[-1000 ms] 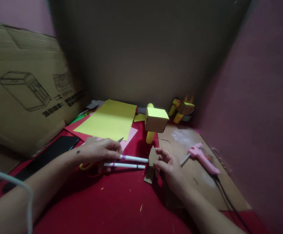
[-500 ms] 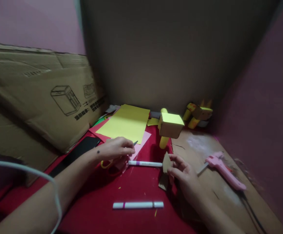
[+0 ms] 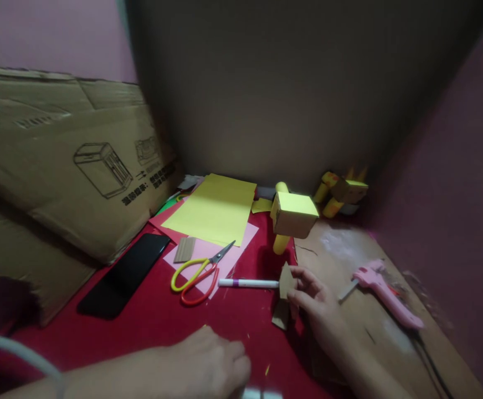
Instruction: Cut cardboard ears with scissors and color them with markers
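Observation:
My right hand pinches a small cut piece of brown cardboard over the red cloth. A white marker with a purple band lies with its right end against or behind that piece. Low in the view, my left hand is curled over the cloth beside a second white marker, which it partly covers; whether the fingers hold it is hidden. Scissors with yellow and red handles lie partly open on pink paper, near a small corrugated cardboard square.
Yellow sheets lie at the back, left of a cardboard box figure with yellow rolls. A black phone is at left, before a large carton. A pink glue gun rests on a board at right.
My left hand has moved from over the scissors down toward the near marker, uncovering the scissors and the cardboard square. My right hand still holds the cardboard piece in nearly the same place.

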The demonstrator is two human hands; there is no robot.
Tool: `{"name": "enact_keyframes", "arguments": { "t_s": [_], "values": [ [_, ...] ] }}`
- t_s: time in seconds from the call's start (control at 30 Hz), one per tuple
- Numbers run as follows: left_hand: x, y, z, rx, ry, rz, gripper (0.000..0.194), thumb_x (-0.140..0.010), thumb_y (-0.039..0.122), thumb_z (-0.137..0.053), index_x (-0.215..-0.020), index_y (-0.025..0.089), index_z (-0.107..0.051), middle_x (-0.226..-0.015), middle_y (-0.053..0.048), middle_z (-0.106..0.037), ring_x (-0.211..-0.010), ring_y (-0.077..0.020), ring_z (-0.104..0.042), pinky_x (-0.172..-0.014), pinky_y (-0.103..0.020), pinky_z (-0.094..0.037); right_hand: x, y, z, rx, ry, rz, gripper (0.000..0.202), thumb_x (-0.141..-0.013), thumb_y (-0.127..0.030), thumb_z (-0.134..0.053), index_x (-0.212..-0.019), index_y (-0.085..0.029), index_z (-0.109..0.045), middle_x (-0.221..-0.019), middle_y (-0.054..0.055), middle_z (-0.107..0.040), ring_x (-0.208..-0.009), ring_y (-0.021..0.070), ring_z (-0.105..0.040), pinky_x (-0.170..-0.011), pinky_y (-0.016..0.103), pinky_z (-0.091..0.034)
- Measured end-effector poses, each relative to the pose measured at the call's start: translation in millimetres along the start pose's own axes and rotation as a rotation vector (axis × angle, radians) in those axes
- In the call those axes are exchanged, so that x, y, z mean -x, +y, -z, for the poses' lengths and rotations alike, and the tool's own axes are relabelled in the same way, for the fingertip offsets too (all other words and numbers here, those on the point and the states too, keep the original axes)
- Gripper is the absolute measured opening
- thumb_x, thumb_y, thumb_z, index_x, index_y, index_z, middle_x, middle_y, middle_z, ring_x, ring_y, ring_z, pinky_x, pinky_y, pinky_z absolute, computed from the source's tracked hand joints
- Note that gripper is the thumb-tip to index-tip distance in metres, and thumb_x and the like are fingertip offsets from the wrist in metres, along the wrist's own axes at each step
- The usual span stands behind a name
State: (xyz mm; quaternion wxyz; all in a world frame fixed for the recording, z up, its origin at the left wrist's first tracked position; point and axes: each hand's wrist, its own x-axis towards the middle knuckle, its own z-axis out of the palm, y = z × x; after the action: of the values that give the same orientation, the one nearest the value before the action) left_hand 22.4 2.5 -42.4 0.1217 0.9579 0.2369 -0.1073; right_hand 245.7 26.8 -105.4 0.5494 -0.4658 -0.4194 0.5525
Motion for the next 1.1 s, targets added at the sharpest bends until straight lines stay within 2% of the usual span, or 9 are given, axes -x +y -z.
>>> {"name": "enact_keyframes", "arguments": {
  "t_s": [0.2,0.27,0.37,0.47,0.57,0.67,0.73,0.93,1.1],
  "values": [
    [-22.7,-27.4,-13.9,-0.199,0.074,0.245,0.012,-0.088,0.014,-0.045,-0.090,0.015,-0.057,-0.081,-0.008,-0.064,-0.068,-0.0221,-0.062,-0.054,-0.032,-0.046,1.5,10.2,4.8,-0.061,0.024,-0.024,0.036,-0.072,-0.024,-0.071,-0.106,-0.021,-0.059,-0.061,-0.006,-0.055,-0.046,0.0062,-0.048,-0.045,0.016,-0.038],
    [-25.1,-33.8,-8.9,-0.142,0.137,0.304,0.011,-0.089,0.018,-0.046,-0.092,0.015,-0.057,-0.083,-0.008,-0.065,-0.068,-0.0217,-0.062,-0.055,-0.032,-0.048,2.2,10.3,4.9,-0.064,0.042,-0.031,0.039,-0.071,-0.027,-0.073,-0.107,-0.021,-0.059,-0.063,-0.005,-0.056,-0.048,0.0075,-0.050,-0.046,0.017,-0.040],
    [-22.3,-52.7,14.5,0.039,0.237,0.369,0.017,-0.092,0.028,-0.045,-0.094,0.017,-0.058,-0.084,-0.007,-0.067,-0.066,-0.0187,-0.061,-0.057,-0.030,-0.046,3.7,6.2,2.5,-0.057,0.069,-0.041,0.040,-0.069,-0.029,-0.075,-0.105,-0.021,-0.060,-0.060,-0.006,-0.054,-0.047,0.0082,-0.049,-0.045,0.017,-0.040],
    [-21.2,-95.1,48.9,0.097,0.252,0.562,0.023,-0.091,0.035,-0.047,-0.086,0.020,-0.062,-0.085,-0.007,-0.068,-0.074,-0.0183,-0.062,-0.064,-0.030,-0.047,5.5,0.5,-1.7,-0.045,0.090,-0.070,0.038,-0.069,-0.028,-0.074,-0.104,-0.021,-0.061,-0.056,-0.006,-0.053,-0.042,0.0073,-0.046,-0.043,0.017,-0.037],
    [-26.4,-158.5,77.0,0.058,0.320,0.754,0.022,-0.092,0.032,-0.048,-0.096,0.017,-0.063,-0.099,-0.009,-0.066,-0.094,-0.0211,-0.061,-0.082,-0.037,-0.049,7.1,-2.5,-4.8,-0.043,0.109,-0.081,0.038,-0.067,-0.027,-0.074,-0.102,-0.020,-0.062,-0.054,-0.006,-0.053,-0.039,0.0069,-0.044,-0.041,0.017,-0.035],
    [-31.8,-219.2,87.2,0.054,0.371,0.975,0.033,-0.089,0.035,-0.056,-0.116,0.016,-0.057,-0.118,-0.009,-0.059,-0.102,-0.0215,-0.059,-0.086,-0.043,-0.050,7.4,-1.8,-5.7,-0.071,0.130,-0.084,0.039,-0.065,-0.027,-0.076,-0.101,-0.020,-0.063,-0.055,-0.005,-0.055,-0.040,0.0077,-0.044,-0.041,0.018,-0.036],
    [-34.5,-247.4,84.8,0.076,0.379,1.083,0.036,-0.088,0.034,-0.058,-0.119,0.015,-0.056,-0.119,-0.010,-0.058,-0.103,-0.0224,-0.059,-0.085,-0.042,-0.051,6.7,-0.6,-5.7,-0.115,0.135,-0.091,0.041,-0.063,-0.027,-0.078,-0.100,-0.020,-0.064,-0.059,-0.004,-0.058,-0.044,0.0097,-0.050,-0.043,0.019,-0.039],
    [-45.7,-282.9,72.6,0.192,0.378,1.159,0.036,-0.087,0.034,-0.060,-0.118,0.015,-0.056,-0.117,-0.009,-0.059,-0.102,-0.0224,-0.060,-0.083,-0.040,-0.052,4.3,0.9,-4.7,-0.214,0.082,-0.134,0.045,-0.059,-0.031,-0.083,-0.099,-0.020,-0.066,-0.074,0.002,-0.067,-0.062,0.0164,-0.064,-0.058,0.024,-0.051],
    [-43.1,-305.7,83.4,0.228,0.417,1.157,0.032,-0.088,0.034,-0.059,-0.115,0.018,-0.058,-0.116,-0.007,-0.060,-0.101,-0.0224,-0.060,-0.082,-0.038,-0.052,3.5,3.4,-3.8,-0.211,0.087,-0.145,0.045,-0.058,-0.034,-0.084,-0.098,-0.023,-0.066,-0.076,0.002,-0.068,-0.064,0.0171,-0.066,-0.062,0.025,-0.053]
  ]
}}
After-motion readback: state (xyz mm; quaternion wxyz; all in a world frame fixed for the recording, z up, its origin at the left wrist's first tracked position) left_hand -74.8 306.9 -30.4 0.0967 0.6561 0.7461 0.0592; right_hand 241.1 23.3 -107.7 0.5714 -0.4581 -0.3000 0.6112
